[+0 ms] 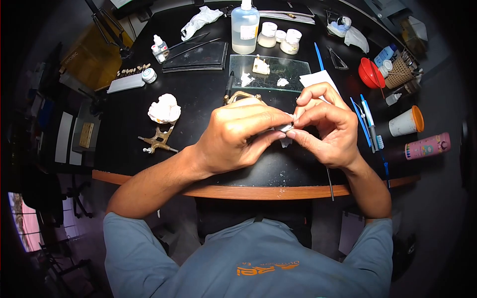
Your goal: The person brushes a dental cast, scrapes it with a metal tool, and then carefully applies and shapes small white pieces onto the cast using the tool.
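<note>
Grey shirt fabric [248, 258] with an orange print fills the bottom of the head view, and both bare forearms reach up from it over the wooden edge of a black table [198, 99]. Above that edge the left hand [238, 136] and the right hand [325, 126] meet, fingertips together. Between them sits a small white piece [287, 130], pinched from both sides: the left thumb and forefinger close on it from the left, the right fingers curl tight on it from the right. What the piece is cannot be told, as the fingers hide most of it. A thin dark tool [329, 183] runs down from under the right hand past the table edge.

Behind the hands lies a glass slab [290, 67] bearing small white bits, with a brass frame [241, 96] just in front of it. To the left stands a white plaster cast [164, 109] on a brass articulator [159, 139]. Farther back stand a clear liquid bottle [245, 27] and three small white jars [280, 38] beside it. At right are a red funnel [370, 73], a white cup with an orange lid [406, 121], a pink bottle [427, 146] lying on its side, and blue-handled tools [366, 119].
</note>
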The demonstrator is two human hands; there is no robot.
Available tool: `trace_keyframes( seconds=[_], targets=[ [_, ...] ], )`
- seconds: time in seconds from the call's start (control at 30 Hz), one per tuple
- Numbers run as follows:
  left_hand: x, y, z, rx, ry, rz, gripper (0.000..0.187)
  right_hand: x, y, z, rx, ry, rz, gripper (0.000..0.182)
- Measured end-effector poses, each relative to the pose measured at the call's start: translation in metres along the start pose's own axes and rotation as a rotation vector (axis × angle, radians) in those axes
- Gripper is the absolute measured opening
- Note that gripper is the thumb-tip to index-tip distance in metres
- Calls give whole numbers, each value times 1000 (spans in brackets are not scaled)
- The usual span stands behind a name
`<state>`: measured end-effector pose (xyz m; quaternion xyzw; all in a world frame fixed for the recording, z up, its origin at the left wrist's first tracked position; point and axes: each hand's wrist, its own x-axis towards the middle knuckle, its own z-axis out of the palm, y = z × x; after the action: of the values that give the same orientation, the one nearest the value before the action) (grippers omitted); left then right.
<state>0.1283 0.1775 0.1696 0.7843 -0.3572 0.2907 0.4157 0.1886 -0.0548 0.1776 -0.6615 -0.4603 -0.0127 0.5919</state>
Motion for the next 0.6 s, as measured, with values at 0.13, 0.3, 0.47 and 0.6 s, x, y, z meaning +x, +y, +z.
trace_keyframes(
  seconds=[0.13,0.3,0.47,0.6],
  targets=[
    [0,-1,-3,-20,13,-55,34,6,-7,0,-315,-10,-209,15],
    [1,-3,-4,-20,-3,-26,35,5,-12,1,-350,-25,-232,15],
    [0,-3,-4,-17,2,-23,35,5,-12,0,-336,-28,-247,14],
    [-2,-4,-4,-11,-14,-69,35,5,-12,0,-343,-33,-233,13]
  ],
)
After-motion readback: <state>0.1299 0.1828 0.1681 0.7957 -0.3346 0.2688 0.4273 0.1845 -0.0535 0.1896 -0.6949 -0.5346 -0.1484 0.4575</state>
